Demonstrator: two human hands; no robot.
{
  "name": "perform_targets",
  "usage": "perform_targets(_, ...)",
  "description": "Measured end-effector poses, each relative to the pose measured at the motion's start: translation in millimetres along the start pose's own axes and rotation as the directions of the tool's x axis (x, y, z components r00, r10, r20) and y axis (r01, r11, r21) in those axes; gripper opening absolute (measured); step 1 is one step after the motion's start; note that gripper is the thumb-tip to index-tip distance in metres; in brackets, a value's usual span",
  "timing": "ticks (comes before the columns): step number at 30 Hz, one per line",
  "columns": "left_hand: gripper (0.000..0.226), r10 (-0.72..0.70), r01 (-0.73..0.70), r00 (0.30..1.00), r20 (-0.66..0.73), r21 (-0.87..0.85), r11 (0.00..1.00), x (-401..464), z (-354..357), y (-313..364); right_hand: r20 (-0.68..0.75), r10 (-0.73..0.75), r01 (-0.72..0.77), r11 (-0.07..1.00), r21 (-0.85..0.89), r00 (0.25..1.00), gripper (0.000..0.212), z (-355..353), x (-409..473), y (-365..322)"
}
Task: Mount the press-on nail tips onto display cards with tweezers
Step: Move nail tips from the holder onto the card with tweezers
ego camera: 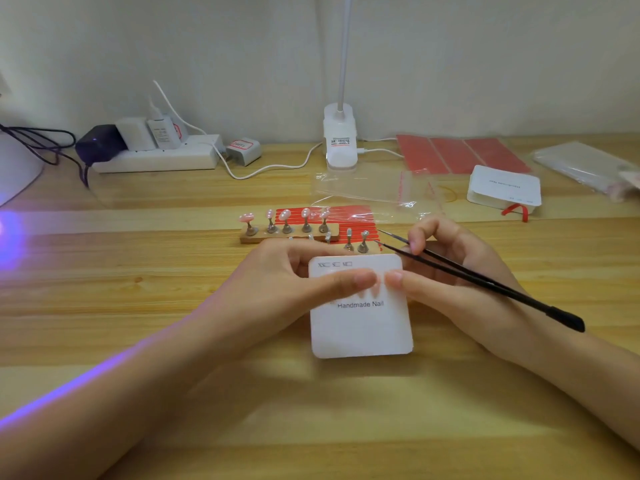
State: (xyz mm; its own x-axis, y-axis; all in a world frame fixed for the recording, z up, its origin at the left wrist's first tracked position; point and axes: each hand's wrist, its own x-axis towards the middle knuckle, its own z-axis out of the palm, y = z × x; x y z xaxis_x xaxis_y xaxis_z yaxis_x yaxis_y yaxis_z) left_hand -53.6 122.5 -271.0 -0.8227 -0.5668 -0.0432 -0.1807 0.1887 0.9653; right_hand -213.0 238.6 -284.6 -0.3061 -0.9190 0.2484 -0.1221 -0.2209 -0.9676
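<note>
A white display card printed "Handmade Nail" lies on the wooden desk in front of me. My left hand holds the card's upper left, its thumb pressing on the card's middle. My right hand grips black tweezers, and its thumb presses the card beside the left thumb. Pale pink nail tips show faintly under the thumbs. Behind the card, several pink nail tips stand on small metal stands on a wooden strip, with two more stands to the right.
A red striped adhesive sheet and a clear zip bag lie behind the stands. A stack of white cards, red sheets and plastic bags sit at back right. A lamp base, power strip and glue bottle line the wall.
</note>
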Motion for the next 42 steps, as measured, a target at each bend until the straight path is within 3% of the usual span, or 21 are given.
perform_targets(3, 0.068, 0.215, -0.185, 0.971, -0.101, 0.247, 0.951, -2.1, -6.4, -3.5, -0.022, 0.023, -0.024, 0.997, -0.078, 1.000, 0.030, -5.0, -1.2, 0.8)
perform_targets(5, 0.057, 0.448, -0.350, 0.893, -0.038, 0.568, 0.745, -6.5, -7.0, -6.6, -0.004, 0.033, -0.033, 0.984, -0.177, 0.999, 0.029, -8.2, -2.3, 1.5)
perform_targets(6, 0.054, 0.490, -0.388, 0.871, 0.033, 0.659, 0.644, -8.2, -6.1, -8.5, 0.017, 0.025, -0.020, 0.968, -0.249, 1.000, 0.028, -9.3, -2.2, 1.1)
perform_targets(10, 0.060, 0.408, -0.399, 0.892, 0.194, 0.763, 0.509, -5.0, 1.0, -15.4, 0.080, -0.081, 0.113, 0.781, -0.614, 0.994, 0.026, -14.0, 2.3, 3.9)
perform_targets(12, 0.065, 0.379, -0.400, 0.899, 0.218, 0.760, 0.512, -1.8, 0.2, -18.0, 0.088, -0.134, 0.155, 0.654, -0.741, 0.987, 0.021, -19.1, 5.6, 4.4)
perform_targets(14, 0.067, 0.366, -0.395, 0.905, 0.217, 0.749, 0.532, -0.3, -2.2, -20.5, 0.043, -0.170, 0.148, 0.673, -0.725, 0.985, 0.032, -25.5, 8.7, 4.7)
perform_targets(17, 0.065, 0.342, -0.399, 0.910, 0.234, 0.717, 0.571, 0.3, -4.6, -22.5, -0.072, -0.026, -0.003, 0.924, -0.383, 0.997, 0.063, -33.7, 15.3, -0.6)
perform_targets(19, 0.064, 0.323, -0.421, 0.906, 0.275, 0.681, 0.600, 1.5, -6.9, -22.0, -0.047, 0.153, -0.158, 0.979, -0.127, 0.987, 0.066, -35.4, 17.8, -5.3)
perform_targets(21, 0.060, 0.298, -0.433, 0.902, 0.314, 0.642, 0.633, 3.3, -9.8, -21.1, 0.031, 0.239, -0.239, 0.971, 0.007, 0.971, 0.055, -35.7, 18.6, -6.3)
perform_targets(24, 0.056, 0.240, -0.418, 0.902, 0.359, 0.587, 0.693, 4.1, -13.7, -22.8, 0.016, 0.240, -0.237, 0.966, -0.104, 0.971, 0.032, -35.8, 16.6, -4.3)
perform_targets(31, 0.055, 0.226, -0.415, 0.900, 0.373, 0.576, 0.704, 2.7, -14.2, -26.6, -0.042, 0.254, -0.258, 0.951, -0.168, 0.966, 0.039, -35.1, 16.1, -1.5)
perform_targets(42, 0.046, 0.273, -0.467, 0.874, 0.401, 0.544, 0.697, 5.7, -14.1, -28.4, -0.040, 0.268, -0.271, 0.950, -0.154, 0.963, 0.033, -35.6, 17.5, 0.9)
